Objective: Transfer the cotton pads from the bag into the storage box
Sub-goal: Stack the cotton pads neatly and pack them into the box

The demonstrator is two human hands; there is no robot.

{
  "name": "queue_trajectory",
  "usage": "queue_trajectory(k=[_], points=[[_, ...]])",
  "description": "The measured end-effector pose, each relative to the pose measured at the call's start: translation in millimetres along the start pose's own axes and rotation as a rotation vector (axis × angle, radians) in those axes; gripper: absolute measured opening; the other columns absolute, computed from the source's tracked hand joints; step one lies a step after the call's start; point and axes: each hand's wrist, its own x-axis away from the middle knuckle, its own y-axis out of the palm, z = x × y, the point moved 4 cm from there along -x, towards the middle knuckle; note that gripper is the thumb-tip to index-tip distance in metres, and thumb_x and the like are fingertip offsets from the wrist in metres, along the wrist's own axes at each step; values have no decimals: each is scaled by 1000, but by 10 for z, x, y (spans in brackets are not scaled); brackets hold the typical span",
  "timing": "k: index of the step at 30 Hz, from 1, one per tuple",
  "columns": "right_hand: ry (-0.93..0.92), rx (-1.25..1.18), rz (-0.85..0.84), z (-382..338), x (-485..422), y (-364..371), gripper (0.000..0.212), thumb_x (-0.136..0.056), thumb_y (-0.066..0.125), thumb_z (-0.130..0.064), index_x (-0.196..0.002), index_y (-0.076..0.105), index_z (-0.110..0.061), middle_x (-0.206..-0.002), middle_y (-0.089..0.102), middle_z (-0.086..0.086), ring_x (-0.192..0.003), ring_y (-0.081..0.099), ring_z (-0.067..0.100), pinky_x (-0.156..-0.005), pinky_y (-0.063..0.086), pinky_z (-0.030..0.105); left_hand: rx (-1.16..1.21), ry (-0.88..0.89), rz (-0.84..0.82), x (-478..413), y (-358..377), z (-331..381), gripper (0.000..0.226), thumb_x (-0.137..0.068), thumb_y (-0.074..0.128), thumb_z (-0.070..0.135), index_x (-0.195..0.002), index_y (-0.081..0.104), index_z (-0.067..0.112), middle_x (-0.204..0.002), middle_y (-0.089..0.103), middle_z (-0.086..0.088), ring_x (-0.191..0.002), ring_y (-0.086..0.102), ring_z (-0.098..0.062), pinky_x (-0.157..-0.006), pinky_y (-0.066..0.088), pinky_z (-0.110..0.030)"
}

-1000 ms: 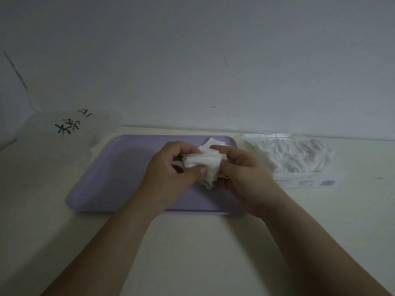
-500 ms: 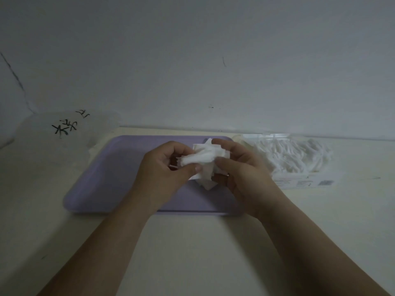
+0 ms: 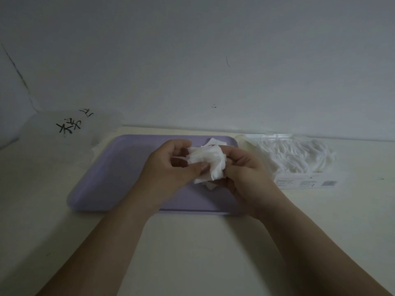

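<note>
A loose bunch of white cotton pads (image 3: 208, 161) is held between both hands above the lilac tray (image 3: 119, 171). My left hand (image 3: 171, 167) pinches the bunch from the left with thumb and fingers. My right hand (image 3: 245, 174) cups and grips it from the right. A few more pads (image 3: 215, 142) lie on the tray behind the hands. The clear plastic bag of cotton pads (image 3: 295, 157) lies on its side to the right of the tray. A translucent storage box (image 3: 64, 135) with black writing stands at the far left.
Everything sits on a pale table (image 3: 192, 253) pushed against a grey wall (image 3: 192, 60). The tray's right edge nearly touches the bag. A white label (image 3: 307, 183) runs along the bag's front.
Both hands keep working the bunch of pads in place. The left thumb has slid lower across its front, and the bunch looks more spread out than a second ago.
</note>
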Motion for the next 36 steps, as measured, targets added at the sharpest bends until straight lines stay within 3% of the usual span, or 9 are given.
queue_trajectory(k=[2,7,10,12,15,21,27,32,36], points=[[-13,15,8,0,6,-22,39,-80,63,8,-116,74,1,-104,77,26,-90,72,33,-74,63,41,22,-6,-49,14,55,-12,45,-65,92,29,-107,74,24,-103,81,1,-92,75,-15,-83,59,-33],[-38,39,145,8,-9,-42,28,-90,65,-3,-116,76,1,-116,72,35,-100,69,36,-99,54,61,28,51,16,27,45,16,39,-59,93,35,-89,73,19,-93,80,-2,-85,72,-16,-80,58,-34],[-25,16,331,-17,12,-125,18,-101,61,2,-112,75,-1,-104,77,22,-96,71,31,-91,62,54,107,9,50,14,9,42,33,-63,91,24,-86,69,19,-86,76,-2,-81,67,-16,-79,57,-36],[-13,-37,384,-54,27,-162,21,-102,58,6,-115,72,-1,-104,76,14,-95,73,27,-82,65,45,153,-16,160,-15,-80,20,30,-69,90,19,-92,71,17,-93,80,-6,-86,72,-19,-90,62,-47],[13,-100,367,-90,39,-167,30,-98,56,15,-114,71,-5,-105,77,12,-93,75,27,-79,66,43,103,-39,273,-43,-155,-40,27,-77,82,15,-103,74,18,-98,82,0,-96,77,-21,-94,60,-57],[10,-96,213,-80,31,-78,36,-90,66,14,-119,71,-5,-108,76,16,-92,74,27,-73,63,37,32,-57,173,1,-32,-40,17,-89,77,7,-102,74,18,-94,82,3,-95,77,-17,-97,59,-55],[-30,-17,249,-76,33,-83,18,-88,75,4,-102,78,-6,-90,76,13,-81,69,26,-59,57,29,139,-119,87,52,52,-16,21,-86,76,1,-105,73,9,-97,82,-5,-99,78,-24,-97,60,-49],[-58,34,255,-100,53,-66,14,-87,79,-4,-100,80,1,-90,76,17,-82,64,27,-65,47,34,167,-142,36,51,65,-54,23,-87,75,-4,-109,72,3,-102,81,-12,-106,76,-31,-93,62,-46],[-82,53,257,-122,71,-46,9,-87,78,0,-87,79,-9,-80,78,9,-74,69,18,-63,55,27,168,-136,-14,56,95,-63,20,-91,72,-4,-109,73,4,-104,81,-15,-108,74,-37,-95,61,-52]])
